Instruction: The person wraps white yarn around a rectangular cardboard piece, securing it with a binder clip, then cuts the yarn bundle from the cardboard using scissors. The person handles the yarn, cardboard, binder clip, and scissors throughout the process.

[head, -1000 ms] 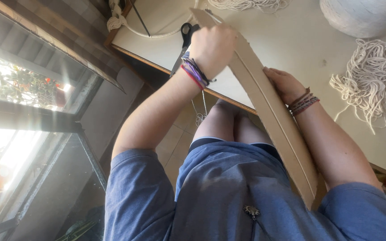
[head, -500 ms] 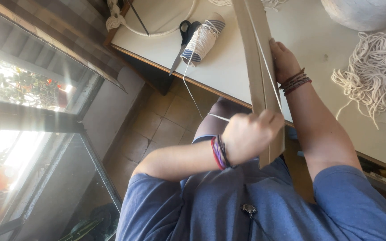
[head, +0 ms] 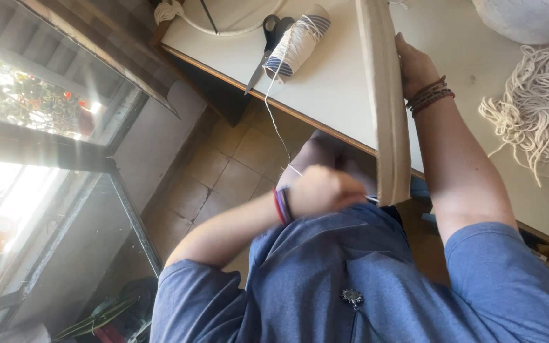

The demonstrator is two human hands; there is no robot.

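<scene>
My right hand [head: 414, 63] grips the far edge of a long, flat beige board [head: 386, 101] that slants from the white table [head: 332, 82] down toward my lap. My left hand [head: 322, 190], with coloured bands at the wrist, is closed on a thin white string [head: 274, 124] beside the board's lower end. The string runs up to a spool of white string with blue stripes [head: 297, 41] lying on the table. Part of my left hand's fingers is hidden against my blue shirt.
Black-handled scissors [head: 267, 44] lie next to the spool. A loose bundle of white cord [head: 535, 108] lies on the table at the right, under a large pale round object [head: 528, 16]. A window [head: 27, 159] and tiled floor [head: 236, 165] are to the left.
My left hand came down from the top of the board to its lower end, drawing the string off the spool. The board swung more upright; my right hand stayed on its edge.
</scene>
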